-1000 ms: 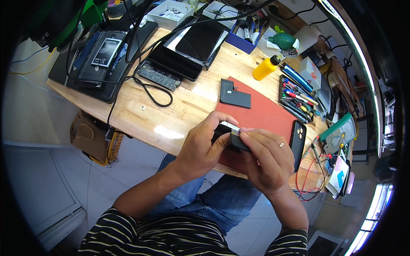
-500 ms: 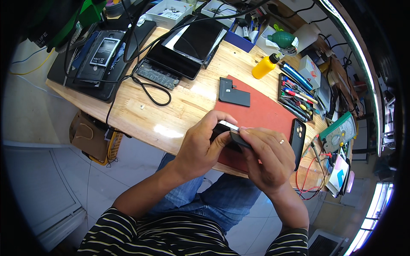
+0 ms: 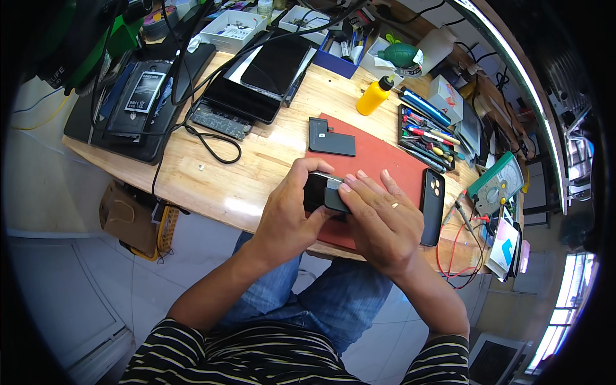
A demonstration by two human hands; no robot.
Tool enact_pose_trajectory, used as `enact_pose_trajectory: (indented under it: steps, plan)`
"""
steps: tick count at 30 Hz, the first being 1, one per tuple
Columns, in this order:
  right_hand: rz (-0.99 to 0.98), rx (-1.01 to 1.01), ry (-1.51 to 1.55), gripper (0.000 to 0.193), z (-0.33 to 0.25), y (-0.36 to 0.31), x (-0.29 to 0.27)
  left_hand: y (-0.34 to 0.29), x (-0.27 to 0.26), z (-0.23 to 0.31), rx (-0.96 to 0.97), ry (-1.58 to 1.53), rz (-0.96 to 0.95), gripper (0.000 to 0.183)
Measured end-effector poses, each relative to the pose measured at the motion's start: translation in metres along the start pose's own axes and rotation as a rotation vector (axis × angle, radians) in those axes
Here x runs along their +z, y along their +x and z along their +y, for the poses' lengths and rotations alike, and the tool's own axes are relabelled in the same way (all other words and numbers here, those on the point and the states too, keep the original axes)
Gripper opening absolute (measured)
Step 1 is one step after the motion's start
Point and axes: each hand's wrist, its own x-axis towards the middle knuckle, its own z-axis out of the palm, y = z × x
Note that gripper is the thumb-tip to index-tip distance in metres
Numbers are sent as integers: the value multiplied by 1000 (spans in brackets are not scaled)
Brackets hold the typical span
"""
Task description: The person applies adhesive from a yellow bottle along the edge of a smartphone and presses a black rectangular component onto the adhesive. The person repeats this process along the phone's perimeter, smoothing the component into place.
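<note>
Above the front of a red mat, my left hand is closed around a smartphone, its thumb on the near side and its fingers along the far edge. The phone looks black with a silvery rim. A dark grey flat piece lies at its right part; its kind is hard to make out. My right hand rests on the phone with fingers stretched out flat, covering its right end; the thumb is hidden. Farther back on the mat lies an L-shaped black phone battery.
Right of my hands lies a black phone case. Beyond are a yellow bottle, a tool tray and a green multimeter with red leads. Stacked tablets, a circuit board and a looped black cable occupy the left.
My right hand's fingers have gone from a bent grip at the phone's edge to lying flat across it. The phone is tilted flatter. The whole view has shifted slightly.
</note>
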Motion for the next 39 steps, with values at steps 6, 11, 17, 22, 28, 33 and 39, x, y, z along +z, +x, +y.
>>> enact_pose_trajectory:
  steps: [6,11,17,22,28,33,39]
  plan:
    - [-46,40,-15,38,5,-8,-14,-2,0,2,34,25,12,55]
    - [-21,69,-33,38,13,-24,-27,-2,3,-7,11,-33,23,55]
    - [-8,113,-32,35,20,-37,-40,-4,1,-15,1,-82,13,52]
    - [18,182,55,37,16,-38,-38,1,-4,-9,3,-42,-13,54]
    - [39,233,87,41,10,-38,-37,18,-21,26,201,464,-216,47]
    - [35,261,132,44,5,-42,-39,29,3,46,507,797,-294,37]
    - [57,243,93,41,3,-46,-40,29,23,50,466,868,-373,32]
